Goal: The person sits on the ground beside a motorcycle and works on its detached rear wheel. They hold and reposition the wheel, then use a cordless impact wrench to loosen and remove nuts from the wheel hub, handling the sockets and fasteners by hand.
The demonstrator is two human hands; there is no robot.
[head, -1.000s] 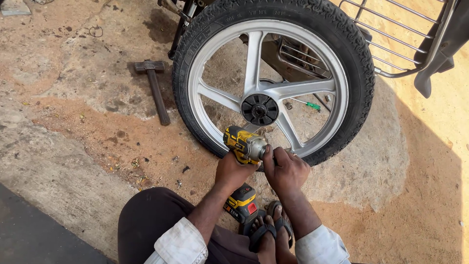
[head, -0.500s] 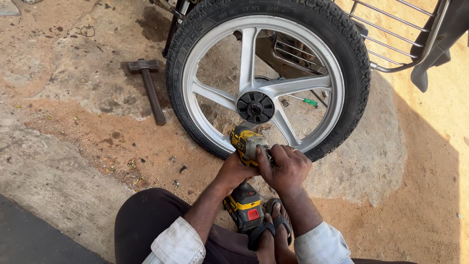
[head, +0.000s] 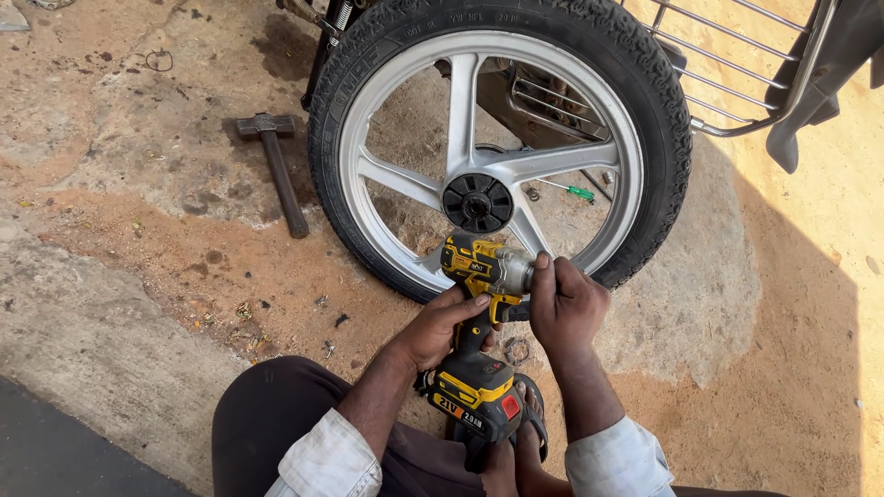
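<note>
On bare ground, left of the wheel (head: 502, 147), a hammer (head: 274, 166) lies loose. Left hand (head: 440, 327) wraps the cordless impact wrench (head: 479, 322) grip, fingers closed; right hand (head: 564, 308) closes on its nose, below the hub. Risk: trigger slip could pinch those fingers. Ground: rough, dusty, sunlit concrete, outdoors.

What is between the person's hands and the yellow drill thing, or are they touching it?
Nothing visible stands between them. The left hand wraps the grip of the yellow power tool, and the right hand is on its silver front end. The wheel stands just beyond the tool's body.
</note>
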